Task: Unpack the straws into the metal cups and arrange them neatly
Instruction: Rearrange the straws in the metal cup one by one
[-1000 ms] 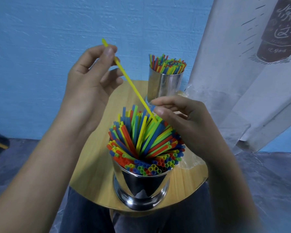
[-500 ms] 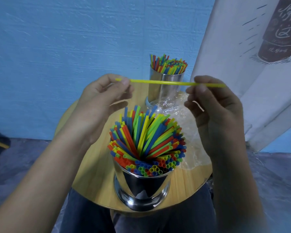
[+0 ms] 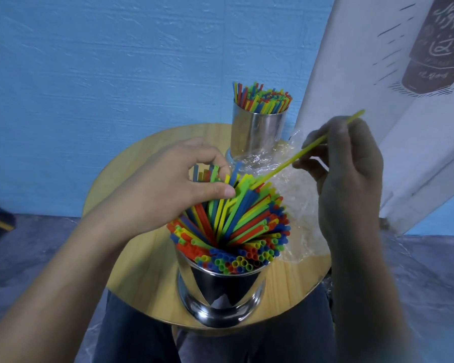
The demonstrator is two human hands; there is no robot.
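A shiny metal cup (image 3: 222,294) stands at the near edge of the round wooden table (image 3: 142,258), packed with fanned-out coloured straws (image 3: 236,226). My right hand (image 3: 349,179) pinches a single yellow straw (image 3: 294,161), slanted with its lower tip among the straws in this cup. My left hand (image 3: 163,189) curls its fingers and thumb round several straws at the cup's far left side. A second metal cup (image 3: 257,129), also full of straws, stands upright at the table's far edge.
Crumpled clear plastic wrap (image 3: 296,205) lies on the table between the two cups and to the right. A white printed banner (image 3: 393,74) hangs at the right. A blue wall is behind. My lap is under the table.
The yellow straw was held level by both hands. My left hand let go and dropped onto the near cup's straws. My right hand tilted the straw down into the cup.
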